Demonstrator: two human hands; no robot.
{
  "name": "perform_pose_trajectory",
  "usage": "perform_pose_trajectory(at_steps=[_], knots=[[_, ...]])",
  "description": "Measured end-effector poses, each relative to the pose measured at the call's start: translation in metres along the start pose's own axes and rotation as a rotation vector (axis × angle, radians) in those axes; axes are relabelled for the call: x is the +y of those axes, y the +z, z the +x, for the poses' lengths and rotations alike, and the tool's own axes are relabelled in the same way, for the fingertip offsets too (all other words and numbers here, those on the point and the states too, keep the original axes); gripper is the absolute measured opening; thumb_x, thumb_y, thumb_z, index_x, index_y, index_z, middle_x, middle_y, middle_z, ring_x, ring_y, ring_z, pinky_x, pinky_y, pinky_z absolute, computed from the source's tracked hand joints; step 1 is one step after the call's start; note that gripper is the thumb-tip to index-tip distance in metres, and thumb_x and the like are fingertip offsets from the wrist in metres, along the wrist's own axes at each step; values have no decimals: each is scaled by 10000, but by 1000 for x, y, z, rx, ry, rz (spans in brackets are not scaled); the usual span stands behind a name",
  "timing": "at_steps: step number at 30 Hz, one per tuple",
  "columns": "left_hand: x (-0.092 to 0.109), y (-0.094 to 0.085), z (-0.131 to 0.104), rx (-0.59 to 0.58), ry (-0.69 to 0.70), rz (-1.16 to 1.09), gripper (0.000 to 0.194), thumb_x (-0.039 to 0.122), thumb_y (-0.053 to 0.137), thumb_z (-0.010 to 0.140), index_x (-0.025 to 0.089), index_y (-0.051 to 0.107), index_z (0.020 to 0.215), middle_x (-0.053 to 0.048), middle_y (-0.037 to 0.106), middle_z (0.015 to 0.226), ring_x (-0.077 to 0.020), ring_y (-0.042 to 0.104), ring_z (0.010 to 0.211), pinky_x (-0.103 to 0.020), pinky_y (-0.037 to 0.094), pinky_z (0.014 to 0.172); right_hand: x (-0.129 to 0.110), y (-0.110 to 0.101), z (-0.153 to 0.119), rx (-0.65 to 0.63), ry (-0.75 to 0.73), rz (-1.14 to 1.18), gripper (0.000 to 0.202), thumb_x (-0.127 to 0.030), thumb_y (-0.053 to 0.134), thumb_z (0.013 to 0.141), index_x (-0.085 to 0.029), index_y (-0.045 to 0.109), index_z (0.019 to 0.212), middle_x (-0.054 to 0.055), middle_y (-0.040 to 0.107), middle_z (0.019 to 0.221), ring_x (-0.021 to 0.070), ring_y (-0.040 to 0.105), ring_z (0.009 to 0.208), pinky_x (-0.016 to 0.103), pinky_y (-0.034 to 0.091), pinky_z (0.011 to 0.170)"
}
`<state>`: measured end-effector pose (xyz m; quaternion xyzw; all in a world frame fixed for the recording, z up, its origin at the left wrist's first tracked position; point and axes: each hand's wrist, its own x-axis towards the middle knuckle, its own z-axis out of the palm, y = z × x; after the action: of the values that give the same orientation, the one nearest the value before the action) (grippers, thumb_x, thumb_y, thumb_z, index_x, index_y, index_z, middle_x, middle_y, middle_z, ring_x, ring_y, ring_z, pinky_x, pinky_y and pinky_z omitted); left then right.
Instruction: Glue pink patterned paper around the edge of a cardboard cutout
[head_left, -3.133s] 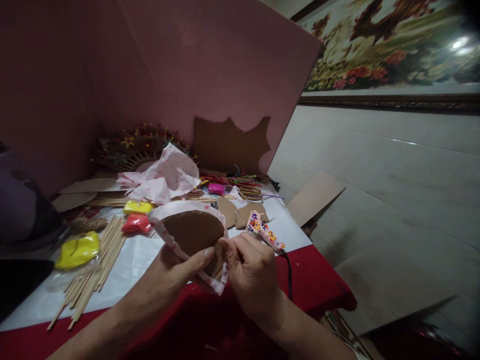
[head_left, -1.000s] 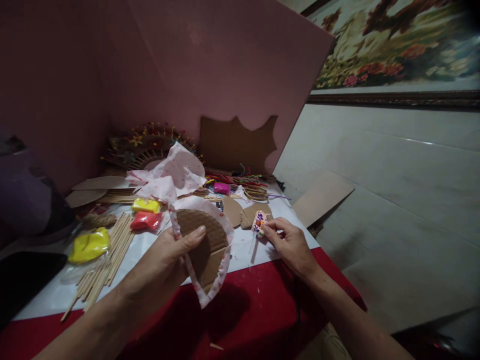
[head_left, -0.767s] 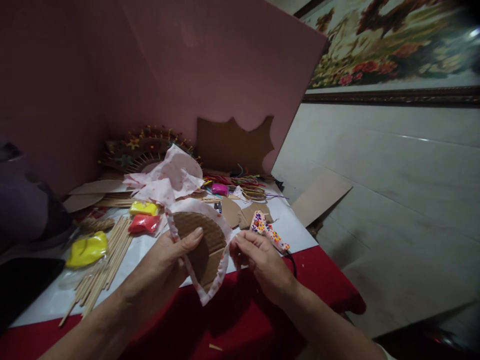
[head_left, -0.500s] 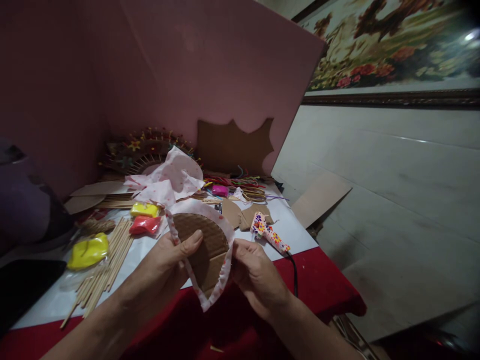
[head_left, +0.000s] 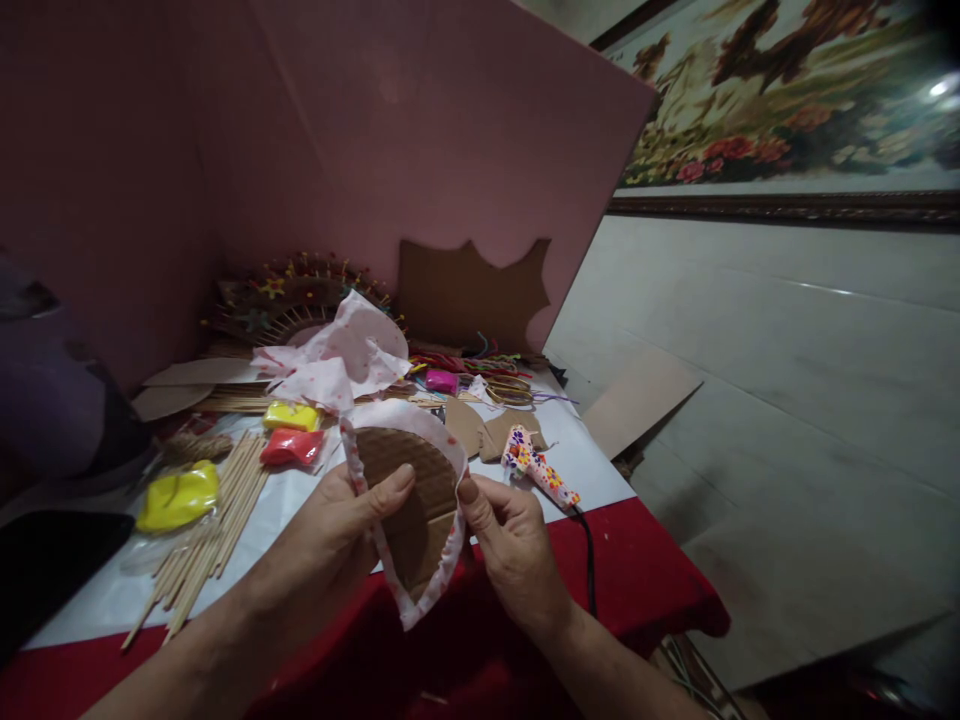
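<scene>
Between my two hands is a petal-shaped piece of cardboard (head_left: 420, 525), its pointed end down, edged with white fabric (head_left: 405, 415) that has small red spots. My left hand (head_left: 352, 520) grips the left side, thumb flat on the bare brown cardboard and fingers hidden behind. At the right edge, my right hand (head_left: 514, 545) pinches the folded fabric rim between thumb and fingers. Just beyond my right hand, a flower-patterned glue gun (head_left: 541, 470) lies on the white sheet with its black cord running over the table's front.
Wooden sticks (head_left: 214, 530), a yellow packet (head_left: 180, 497) and a red packet (head_left: 292, 447) lie to the left. Crumpled spotted fabric (head_left: 349, 350) sits behind. Cut cardboard pieces (head_left: 510, 430) and scissors (head_left: 510, 388) are near the back right. A red cloth (head_left: 637, 560) covers the front edge.
My right thumb has moved up and over onto the fabric rim at the right edge. The cardboard piece has shifted slightly; my left hand keeps its hold.
</scene>
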<state>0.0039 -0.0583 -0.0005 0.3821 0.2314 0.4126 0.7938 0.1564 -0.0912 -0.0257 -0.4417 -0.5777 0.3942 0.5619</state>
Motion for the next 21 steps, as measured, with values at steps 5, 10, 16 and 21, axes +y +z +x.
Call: perform_pose_trajectory(at_steps=[5, 10, 16, 21], knots=[[-2, -1, 1, 13, -16, -9, 202, 201, 594, 835, 165, 693, 1008, -94, 734, 971, -235, 671, 878, -324, 507, 769, 2, 3, -2, 51, -112, -219, 408, -392, 406, 931, -206, 351, 572, -48, 307, 564, 106, 282, 526, 246, 264, 501], [-6, -2, 3, 18, -8, -13, 230, 207, 610, 826, 162, 673, 1042, -98, 731, 972, -221, 676, 847, -310, 505, 757, 6, 4, 0, 132, -319, -680, 359, -249, 368, 942, -223, 338, 585, -43, 347, 532, 112, 325, 472, 270, 251, 503], [-5, 1, 4, 25, 0, -15, 237, 222, 621, 819, 151, 673, 1039, -118, 718, 1021, -230, 671, 891, -328, 491, 816, 5, 3, -2, 109, -292, -688, 334, -250, 330, 956, -211, 423, 637, -3, 446, 588, 137, 419, 543, 278, 290, 538], [-4, 2, 3, 24, 4, -15, 209, 214, 635, 807, 159, 690, 1002, -106, 734, 972, -222, 686, 834, -314, 503, 778, 0, 0, -2, 44, -78, -290, 398, -365, 318, 963, -194, 445, 626, -20, 400, 600, 115, 352, 549, 246, 304, 504]])
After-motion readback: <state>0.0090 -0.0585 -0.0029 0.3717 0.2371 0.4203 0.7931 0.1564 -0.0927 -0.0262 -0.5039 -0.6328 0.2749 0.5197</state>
